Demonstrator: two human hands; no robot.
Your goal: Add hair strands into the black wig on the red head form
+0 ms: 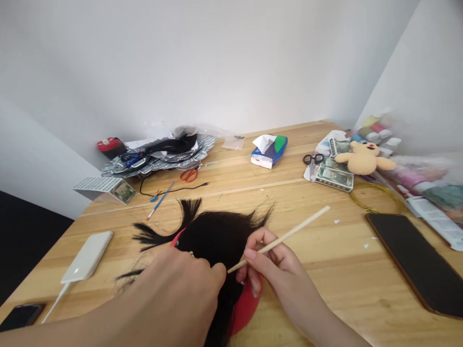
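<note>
Two loose tufts of black hair (213,236) fan out ahead of the left hand (177,289), and more wisps spike up beyond the right hand (269,262). How much of it looks settled?

Only the middle. It lies as one dark mass over a red base (246,308), right under the fingers, with its ends hanging toward the person. The tufts and wisps are loose.

And the hands?

The left reaches in from the lower left, knuckles up, its fingers (219,272) pressed together and curled down onto the hair. Whether they pinch any strands, I can't tell. The right comes in from the lower right, thumb and fingers pinching a thin wooden stick (285,236), its tip at the hair just beside the left fingertips.

What's around them?

Right of the fingers, a dark tablet (415,262) and a coil of gold wire (376,197). Left of them, a white slab (87,255). Beyond them, a blue paintbrush (161,200) and red scissors (189,175) on the worktop (296,140).
</note>
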